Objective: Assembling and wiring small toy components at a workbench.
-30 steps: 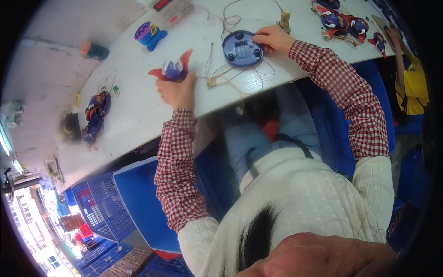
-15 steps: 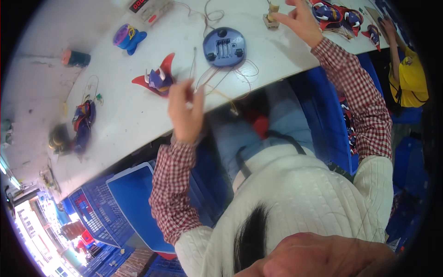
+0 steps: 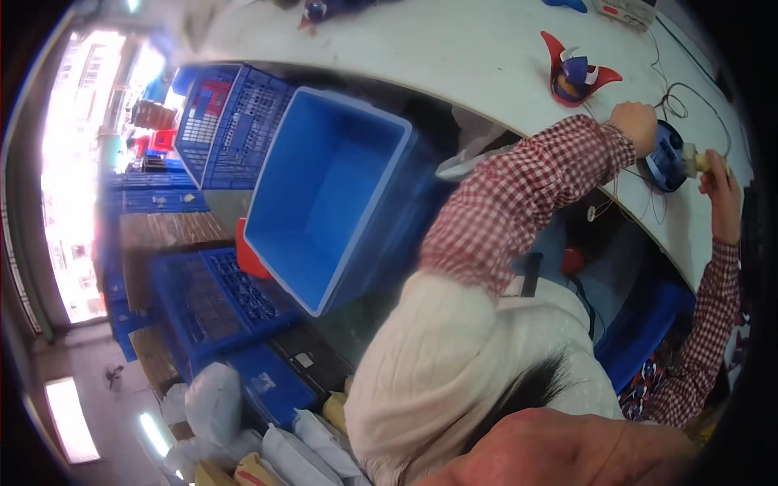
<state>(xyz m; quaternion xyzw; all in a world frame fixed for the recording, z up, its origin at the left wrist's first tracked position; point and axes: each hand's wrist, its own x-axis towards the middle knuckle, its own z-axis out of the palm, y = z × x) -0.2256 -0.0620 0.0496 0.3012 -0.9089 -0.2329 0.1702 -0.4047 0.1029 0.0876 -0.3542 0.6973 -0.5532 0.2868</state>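
Observation:
My right hand (image 3: 720,185) grips a small cream-yellow block-like piece (image 3: 694,159) at the right side of a round dark-blue plastic base (image 3: 668,166). The base lies near the table's front edge, with thin wires around it. My left hand (image 3: 635,128) is closed into a fist at the base's left edge; whatever its fingers hold is hidden. Just left of that hand, on the table, stands a purple toy head (image 3: 574,74) with white horns and a red winged collar.
The white table (image 3: 454,44) runs along the top and right. A small box-shaped device (image 3: 626,10) sits at its back. Left of me stand a deep blue bin (image 3: 324,190) and slatted blue crates (image 3: 231,134). Filled bags (image 3: 217,397) lie at the lower left.
The view has swung to the left. My right hand has brought the cream-yellow piece from the tabletop to the round base. My left hand has moved over to the base and closed.

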